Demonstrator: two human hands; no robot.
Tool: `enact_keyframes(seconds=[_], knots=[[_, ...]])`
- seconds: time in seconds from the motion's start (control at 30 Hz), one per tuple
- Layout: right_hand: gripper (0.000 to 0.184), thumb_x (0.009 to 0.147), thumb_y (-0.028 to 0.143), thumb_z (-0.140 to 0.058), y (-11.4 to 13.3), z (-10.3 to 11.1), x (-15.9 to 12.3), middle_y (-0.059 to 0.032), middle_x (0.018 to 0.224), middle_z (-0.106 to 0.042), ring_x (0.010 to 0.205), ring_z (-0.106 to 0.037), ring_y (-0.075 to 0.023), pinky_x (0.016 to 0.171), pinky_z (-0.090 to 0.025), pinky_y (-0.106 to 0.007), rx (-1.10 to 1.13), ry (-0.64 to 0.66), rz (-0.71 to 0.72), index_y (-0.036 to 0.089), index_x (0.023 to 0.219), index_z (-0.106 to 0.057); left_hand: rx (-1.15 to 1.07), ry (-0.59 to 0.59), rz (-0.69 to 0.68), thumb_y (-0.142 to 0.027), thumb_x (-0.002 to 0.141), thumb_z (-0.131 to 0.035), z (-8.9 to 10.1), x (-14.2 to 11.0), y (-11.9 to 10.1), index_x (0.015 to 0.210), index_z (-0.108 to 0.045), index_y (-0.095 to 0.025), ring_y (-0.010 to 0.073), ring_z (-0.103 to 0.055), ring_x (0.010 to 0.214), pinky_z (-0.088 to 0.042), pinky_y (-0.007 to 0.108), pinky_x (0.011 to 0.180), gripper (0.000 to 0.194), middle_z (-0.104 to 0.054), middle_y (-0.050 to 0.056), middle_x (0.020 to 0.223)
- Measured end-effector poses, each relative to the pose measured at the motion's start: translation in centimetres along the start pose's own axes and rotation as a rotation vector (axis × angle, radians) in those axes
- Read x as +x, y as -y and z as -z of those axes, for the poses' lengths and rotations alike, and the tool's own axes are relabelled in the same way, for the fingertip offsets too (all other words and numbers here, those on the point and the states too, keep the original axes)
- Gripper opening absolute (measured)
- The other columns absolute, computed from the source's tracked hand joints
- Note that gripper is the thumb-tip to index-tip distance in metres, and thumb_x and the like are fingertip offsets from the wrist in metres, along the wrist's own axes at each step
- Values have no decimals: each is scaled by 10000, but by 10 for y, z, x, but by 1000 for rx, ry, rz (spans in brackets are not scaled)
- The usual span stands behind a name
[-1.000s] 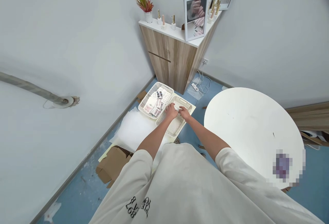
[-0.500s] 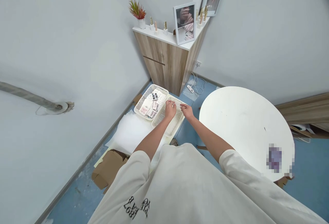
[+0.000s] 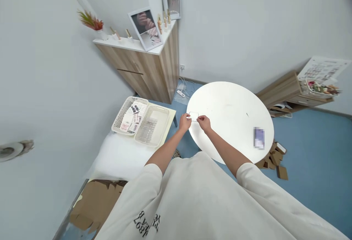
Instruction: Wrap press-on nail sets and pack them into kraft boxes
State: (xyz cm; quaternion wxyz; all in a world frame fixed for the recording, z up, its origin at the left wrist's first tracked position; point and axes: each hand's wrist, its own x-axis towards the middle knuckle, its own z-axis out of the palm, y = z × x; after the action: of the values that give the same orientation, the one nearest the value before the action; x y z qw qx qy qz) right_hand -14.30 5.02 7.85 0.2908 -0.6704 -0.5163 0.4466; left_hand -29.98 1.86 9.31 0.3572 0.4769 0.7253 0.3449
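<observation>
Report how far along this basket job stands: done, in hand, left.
Done, it seems: clear plastic pieces lie in the nearer basket. In hand: the left hand and right hand hold one clear square piece above the round white table. Left: printed cards fill the other basket.

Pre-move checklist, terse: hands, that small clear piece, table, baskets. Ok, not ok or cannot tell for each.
1. Left hand touching clear plastic piece: ok.
2. Right hand has firm contact on the piece: cannot tell.
3. Piece over round white table: ok; resting or lifted: cannot tell.
4. White basket upright on its board: ok.
5. Blurred patch on the table, what it is: cannot tell.
</observation>
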Motion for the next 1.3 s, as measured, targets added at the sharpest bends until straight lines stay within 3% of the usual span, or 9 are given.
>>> enact_keyframes(seconds=[0.27, 0.4, 0.53, 0.73, 0.9, 1.1, 1.3], knots=[[170, 688, 278, -659, -111, 119, -5, -17, 872, -712, 816, -667, -188, 784, -535, -319, -68, -43, -219, 223, 848, -645, -55, 328, 92, -136, 830, -626, -139, -54, -8, 1177, -580, -230, 217, -664, 1081, -509, 344, 940, 362, -646, 86, 1276], [153, 726, 207, -612, -153, 156, -3, -12, 909, -719, 865, -668, -178, 835, -522, -300, -174, -9, -254, 220, 872, -655, -58, 414, 160, -137, 809, -640, -193, -73, -9, 1195, -568, -213, 232, -643, 1149, -501, 340, 955, 400, -616, 108, 1336], [225, 781, 160, -550, -175, 176, 3, -21, 990, -733, 937, -672, -175, 891, -514, -298, -218, 61, -212, 221, 960, -672, -56, 458, 212, -148, 810, -639, -227, -85, -11, 1222, -562, -221, 249, -589, 1253, -487, 330, 975, 425, -589, 103, 1384], [329, 830, 147, -495, -189, 187, 4, -59, 1185, -705, 1082, -649, -191, 972, -494, -311, -226, 146, -144, 206, 1093, -683, -12, 472, 250, -170, 835, -609, -240, -92, -10, 1255, -556, -221, 265, -544, 1302, -470, 342, 1000, 426, -564, 106, 1416], [350, 825, 189, -492, -199, 193, -10, -58, 1213, -695, 1092, -647, -196, 966, -504, -325, -153, 115, -224, 214, 1119, -680, 120, 369, 197, -113, 808, -580, -233, -72, -13, 1258, -558, -176, 276, -570, 1230, -454, 382, 1033, 455, -589, 143, 1350], [305, 782, 231, -517, -203, 184, -27, -40, 1069, -736, 988, -679, -191, 874, -549, -321, 14, 136, -336, 221, 1026, -699, 109, 436, 55, -83, 769, -564, -235, -42, -25, 1357, -505, -163, 285, -492, 1339, -385, 396, 1127, 596, -526, 145, 1447], [399, 766, 242, -540, -203, 171, -30, -56, 1188, -710, 1044, -675, -203, 903, -557, -357, 128, 123, -345, 231, 1134, -693, 86, 542, 65, -127, 768, -597, -234, -49, -26, 1382, -479, -183, 301, -498, 1337, -400, 412, 1102, 627, -524, 139, 1463]])
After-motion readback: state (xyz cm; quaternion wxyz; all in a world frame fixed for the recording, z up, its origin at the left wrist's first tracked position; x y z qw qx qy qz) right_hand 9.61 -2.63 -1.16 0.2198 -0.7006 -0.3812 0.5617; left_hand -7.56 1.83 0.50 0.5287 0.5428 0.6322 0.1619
